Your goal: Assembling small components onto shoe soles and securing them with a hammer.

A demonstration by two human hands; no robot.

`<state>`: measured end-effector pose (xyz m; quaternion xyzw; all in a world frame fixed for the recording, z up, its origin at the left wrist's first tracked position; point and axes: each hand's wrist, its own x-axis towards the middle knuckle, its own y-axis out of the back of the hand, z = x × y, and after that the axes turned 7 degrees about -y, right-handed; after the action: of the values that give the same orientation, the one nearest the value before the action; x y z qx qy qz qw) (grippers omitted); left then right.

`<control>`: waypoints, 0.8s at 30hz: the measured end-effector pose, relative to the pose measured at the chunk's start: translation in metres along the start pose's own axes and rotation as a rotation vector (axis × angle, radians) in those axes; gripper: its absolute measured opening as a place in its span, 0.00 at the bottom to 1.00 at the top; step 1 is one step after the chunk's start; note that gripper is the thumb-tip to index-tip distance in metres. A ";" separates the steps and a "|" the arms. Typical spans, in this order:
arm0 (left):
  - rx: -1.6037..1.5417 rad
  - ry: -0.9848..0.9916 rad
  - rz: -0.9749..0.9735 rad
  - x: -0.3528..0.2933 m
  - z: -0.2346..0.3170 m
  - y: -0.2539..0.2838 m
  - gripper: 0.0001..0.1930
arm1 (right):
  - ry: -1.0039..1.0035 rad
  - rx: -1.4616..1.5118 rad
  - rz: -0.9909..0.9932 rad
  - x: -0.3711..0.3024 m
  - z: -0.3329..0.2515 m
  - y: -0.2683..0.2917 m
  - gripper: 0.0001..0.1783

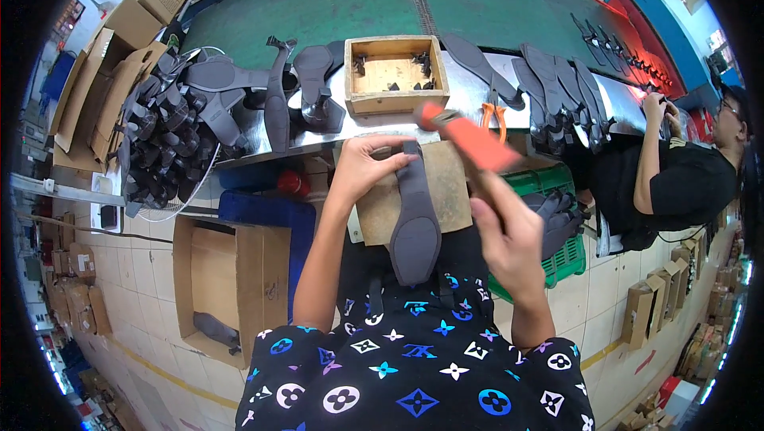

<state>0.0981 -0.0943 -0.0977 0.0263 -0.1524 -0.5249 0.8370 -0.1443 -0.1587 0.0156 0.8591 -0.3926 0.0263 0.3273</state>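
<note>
A dark grey shoe sole (417,216) lies lengthwise on a tan work pad (454,188), its wide end toward my body. My left hand (368,167) pinches its narrow far end between thumb and fingers, around a small dark piece (411,147). My right hand (512,234) grips the handle of a hammer (482,140) with a red head. The hammer is raised to the right of the sole's far end and smeared by motion.
A wooden box (396,103) of small black parts stands ahead, beside orange-handled pliers (498,118). Soles with heels pile up in a wire basket (208,162) at left. A cardboard box (274,276) and green crate (571,254) flank me. A co-worker (686,164) sits at right.
</note>
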 end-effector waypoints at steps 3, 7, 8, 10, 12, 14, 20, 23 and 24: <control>0.142 -0.014 -0.016 -0.005 0.003 0.001 0.40 | -0.013 0.149 0.143 -0.022 -0.010 0.014 0.23; 0.581 -0.220 0.009 -0.007 0.001 -0.009 0.49 | -0.137 0.018 -0.075 -0.003 0.037 -0.034 0.23; 0.576 -0.181 -0.016 -0.008 0.001 -0.008 0.50 | -0.130 0.016 -0.079 -0.002 0.034 -0.028 0.23; 0.569 -0.098 -0.072 -0.012 0.000 -0.003 0.52 | 0.026 -0.079 0.002 0.000 0.010 -0.003 0.22; 0.545 -0.083 -0.058 -0.012 -0.001 -0.002 0.50 | -0.064 0.006 0.160 -0.016 -0.022 0.014 0.19; 0.648 -0.206 -0.030 -0.012 0.000 -0.002 0.41 | 0.071 -0.016 0.169 -0.013 -0.009 -0.003 0.19; 0.777 -0.244 -0.074 -0.021 0.001 0.000 0.19 | 0.066 -0.048 0.047 -0.003 0.016 -0.006 0.17; 0.384 -0.399 -0.065 -0.034 0.026 0.002 0.11 | -0.040 0.019 0.059 0.004 0.021 0.002 0.17; 0.371 -0.395 -0.077 -0.043 0.052 -0.001 0.11 | 0.006 -0.013 0.097 0.007 0.033 -0.001 0.18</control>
<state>0.0646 -0.0506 -0.0578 0.0822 -0.4053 -0.5141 0.7514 -0.1460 -0.1823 -0.0085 0.8368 -0.4330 0.0421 0.3324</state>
